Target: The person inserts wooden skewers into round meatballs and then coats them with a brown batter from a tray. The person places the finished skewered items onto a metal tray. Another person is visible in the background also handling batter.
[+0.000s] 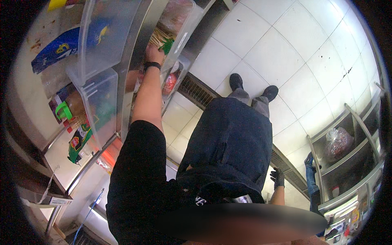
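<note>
My left hand point(154, 54), bare with a black band at the wrist, reaches into a clear plastic bin point(182, 43) on a metal shelf. It rests against a bundle of pale thin sticks point(161, 38) with a green part point(167, 45) beside them. What its fingers do is hidden. Low on the other side of my body hangs my right hand point(278, 178) in a dark glove. Its fingers are apart and it holds nothing.
Other clear bins point(98, 102) on the left hold blue and green packages. A bin beside my forearm contains a red package point(169, 83). Floor drain grates point(198, 90) run along both sides. On the right, metal shelving point(347, 159) bears a tied clear bag point(339, 143). Another person's blue-clad leg point(312, 177) stands there.
</note>
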`<state>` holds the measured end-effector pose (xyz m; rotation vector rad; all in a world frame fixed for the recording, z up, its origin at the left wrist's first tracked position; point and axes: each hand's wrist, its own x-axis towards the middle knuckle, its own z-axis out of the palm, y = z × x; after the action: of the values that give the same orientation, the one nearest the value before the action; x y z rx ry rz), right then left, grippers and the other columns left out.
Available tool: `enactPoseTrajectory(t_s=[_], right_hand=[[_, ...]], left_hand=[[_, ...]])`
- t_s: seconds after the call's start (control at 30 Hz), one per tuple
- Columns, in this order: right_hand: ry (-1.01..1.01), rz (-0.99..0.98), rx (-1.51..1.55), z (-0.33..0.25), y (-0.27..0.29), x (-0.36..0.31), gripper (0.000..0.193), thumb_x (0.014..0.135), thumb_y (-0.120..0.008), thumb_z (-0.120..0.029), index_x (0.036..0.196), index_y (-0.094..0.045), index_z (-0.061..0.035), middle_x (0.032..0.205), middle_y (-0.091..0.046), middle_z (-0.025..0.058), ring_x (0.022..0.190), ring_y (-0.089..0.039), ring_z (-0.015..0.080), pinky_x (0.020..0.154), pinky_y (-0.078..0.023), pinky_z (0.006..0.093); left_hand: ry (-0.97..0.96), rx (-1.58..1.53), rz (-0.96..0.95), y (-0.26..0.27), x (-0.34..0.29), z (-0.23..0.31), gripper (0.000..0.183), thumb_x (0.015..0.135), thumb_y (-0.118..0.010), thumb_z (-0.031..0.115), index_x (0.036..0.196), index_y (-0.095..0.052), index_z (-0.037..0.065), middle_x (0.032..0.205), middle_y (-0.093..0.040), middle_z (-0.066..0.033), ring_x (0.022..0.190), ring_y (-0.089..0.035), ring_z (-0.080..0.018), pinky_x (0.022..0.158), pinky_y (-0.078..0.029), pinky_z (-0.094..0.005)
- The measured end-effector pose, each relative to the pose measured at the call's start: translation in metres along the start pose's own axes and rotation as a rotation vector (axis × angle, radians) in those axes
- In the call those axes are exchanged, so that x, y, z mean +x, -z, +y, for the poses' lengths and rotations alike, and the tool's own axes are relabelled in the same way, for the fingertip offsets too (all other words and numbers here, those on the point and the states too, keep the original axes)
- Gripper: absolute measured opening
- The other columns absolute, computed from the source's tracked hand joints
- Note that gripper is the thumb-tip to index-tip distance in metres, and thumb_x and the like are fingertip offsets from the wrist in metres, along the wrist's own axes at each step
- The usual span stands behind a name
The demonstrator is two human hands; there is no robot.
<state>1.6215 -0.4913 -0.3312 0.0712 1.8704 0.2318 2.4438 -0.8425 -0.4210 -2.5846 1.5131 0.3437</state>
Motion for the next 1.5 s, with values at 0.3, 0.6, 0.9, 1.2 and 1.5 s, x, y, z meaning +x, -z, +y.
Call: enactPoseTrajectory(t_s=[0.3,0.6,0.9,1.2,1.5], right_hand=[[-0.004,-0.083,-0.017,-0.009,-0.025,0.011,0.038,0.088,-0.051,-0.038,0.112,-0.061,-0.01,0.086,-0.065,0.0079,0.076,-0.061,0.0187,0.068,-0.047,0.0365],[-0.002,-0.063,-0.019,0.003,0.001,0.01,0.043,0.088,-0.048,-0.045,0.111,-0.06,-0.0115,0.09,-0.066,0.0098,0.079,-0.062,0.021,0.071,-0.047,0.0381],[-0.023,-0.037,-0.011,0.001,-0.006,0.005,0.035,0.092,-0.047,-0.033,0.112,-0.06,-0.0076,0.086,-0.065,0.0104,0.071,-0.062,0.0199,0.062,-0.047,0.0341],[-0.021,-0.046,-0.035,-0.006,-0.011,0.004,0.036,0.091,-0.049,-0.034,0.113,-0.058,-0.0076,0.084,-0.065,0.0102,0.069,-0.062,0.0192,0.061,-0.047,0.0323],[0.033,-0.089,0.012,-0.011,-0.011,0.007,0.042,0.087,-0.051,-0.045,0.109,-0.058,-0.0086,0.085,-0.065,0.0087,0.073,-0.062,0.0186,0.063,-0.046,0.0335]], left_hand=[[-0.282,0.202,-0.027,-0.004,0.0,0.023,0.038,0.082,-0.063,0.041,0.113,-0.063,0.02,0.138,-0.032,-0.0226,0.127,-0.032,-0.0426,0.102,-0.034,-0.0516],[0.068,0.441,-0.064,0.021,-0.004,0.055,0.033,0.083,-0.06,0.036,0.108,-0.067,0.016,0.137,-0.036,-0.0164,0.129,-0.034,-0.034,0.103,-0.035,-0.0474],[-0.121,0.523,-0.257,0.019,0.023,0.056,0.048,0.085,-0.054,0.019,0.133,-0.046,0.019,0.143,-0.033,-0.0146,0.135,-0.026,-0.0332,0.107,-0.023,-0.0535],[-0.201,-0.052,-0.025,0.021,0.05,0.065,0.074,0.077,-0.067,0.019,0.14,-0.029,0.012,0.133,-0.043,-0.0248,0.122,-0.043,-0.0409,0.103,-0.034,-0.0478],[-0.049,-0.125,-0.217,-0.032,0.068,0.022,0.05,0.079,-0.065,0.035,0.114,-0.054,0.0,0.107,-0.06,-0.0249,0.099,-0.059,-0.0408,0.085,-0.048,-0.0457]])
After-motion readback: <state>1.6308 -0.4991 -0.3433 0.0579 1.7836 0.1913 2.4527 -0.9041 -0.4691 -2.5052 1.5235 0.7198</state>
